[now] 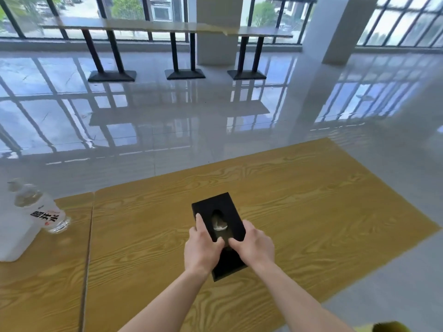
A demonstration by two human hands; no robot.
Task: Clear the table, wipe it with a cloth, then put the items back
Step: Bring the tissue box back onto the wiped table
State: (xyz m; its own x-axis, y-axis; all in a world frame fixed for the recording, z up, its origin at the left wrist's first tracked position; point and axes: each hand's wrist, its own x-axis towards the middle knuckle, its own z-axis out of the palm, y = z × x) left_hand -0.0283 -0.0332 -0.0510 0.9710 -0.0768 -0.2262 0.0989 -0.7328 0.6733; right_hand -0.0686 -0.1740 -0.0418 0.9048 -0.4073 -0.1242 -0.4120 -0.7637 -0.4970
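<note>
A black tissue box with an oval opening on top rests on the wood-grain table, near its middle. My left hand grips the box's left side, its index finger stretched along the top. On the box's right side sits my right hand, thumb at the edge of the opening. A bit of white tissue shows inside the opening. The box's near end is partly hidden by my hands.
A clear plastic water bottle with a white label stands on the adjoining table at the left, beside a white object at the frame edge. Beyond lies a glossy tiled floor, a long counter on black legs, a white pillar and windows.
</note>
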